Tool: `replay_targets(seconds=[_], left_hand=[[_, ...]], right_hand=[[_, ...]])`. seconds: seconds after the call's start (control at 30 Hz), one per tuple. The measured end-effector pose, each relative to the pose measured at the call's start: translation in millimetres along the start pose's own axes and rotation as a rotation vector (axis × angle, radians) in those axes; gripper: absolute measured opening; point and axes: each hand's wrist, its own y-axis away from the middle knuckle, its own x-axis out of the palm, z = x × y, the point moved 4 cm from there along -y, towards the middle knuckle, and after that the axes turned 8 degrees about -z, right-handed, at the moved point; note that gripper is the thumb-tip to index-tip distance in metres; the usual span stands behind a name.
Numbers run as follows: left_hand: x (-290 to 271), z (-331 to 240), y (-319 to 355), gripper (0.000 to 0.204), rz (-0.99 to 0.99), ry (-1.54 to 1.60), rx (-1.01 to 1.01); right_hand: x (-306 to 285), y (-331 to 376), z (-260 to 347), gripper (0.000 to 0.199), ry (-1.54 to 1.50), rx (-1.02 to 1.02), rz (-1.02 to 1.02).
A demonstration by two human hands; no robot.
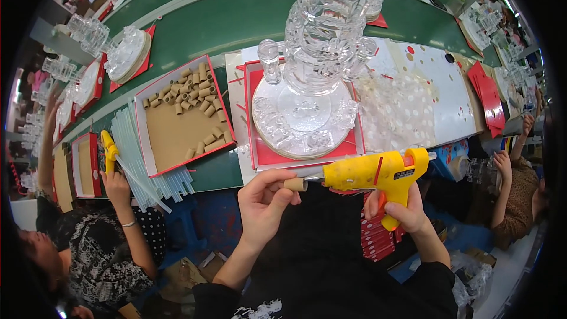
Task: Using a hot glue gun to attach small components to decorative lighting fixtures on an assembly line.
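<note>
Between the fingertips of my left hand (266, 204) is a short brown cardboard tube (296, 185). My right hand (401, 207) grips the handle of a yellow hot glue gun (372, 172), its nozzle pointing left at the tube's end. Whether nozzle and tube touch, I cannot tell. Just beyond my hands, a red shallow box (255, 147) holds a round white base (306, 109) with small clear pieces around it. A tall stack of clear plastic or glass parts (328, 29) rises from the far side of that base.
At left, a red-edged tray (171, 136) holds many cardboard tubes, beside clear glue sticks (133, 147). A co-worker's hand (116, 189) is near another yellow glue gun (109, 146). Bubble wrap (396, 106) and red cards (487, 97) lie to the right; the green conveyor (201, 29) runs behind.
</note>
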Motion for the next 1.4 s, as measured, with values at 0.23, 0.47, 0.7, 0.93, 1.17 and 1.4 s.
replay_targets(seconds=[0.23,0.47,0.7,0.93,1.17,1.4], left_hand=[[-1.4,1.6,0.5,0.029,0.022,0.077,-0.013],[3.7,-3.9,1.5,0.032,-0.015,0.013,-0.022],[0.0,-0.1,0.7,0.027,0.017,0.072,-0.006],[0.7,0.2,-0.4,0.029,-0.023,0.000,-0.005],[-0.3,5.3,-1.3,0.023,-0.040,0.014,-0.004],[8.2,7.5,-0.1,0.022,-0.006,0.003,-0.093]], right_hand=[[-1.6,0.7,0.9,0.049,0.012,-0.013,-0.011],[-2.6,3.6,1.4,0.049,0.013,-0.012,-0.026],[-5.2,7.0,-0.6,0.048,0.017,-0.006,-0.014],[-7.5,8.7,0.4,0.052,0.015,-0.019,-0.031],[-72.3,-3.9,6.4,0.050,0.273,-0.281,-0.399],[-186.2,-45.5,-12.1,0.042,0.220,0.059,-0.693]])
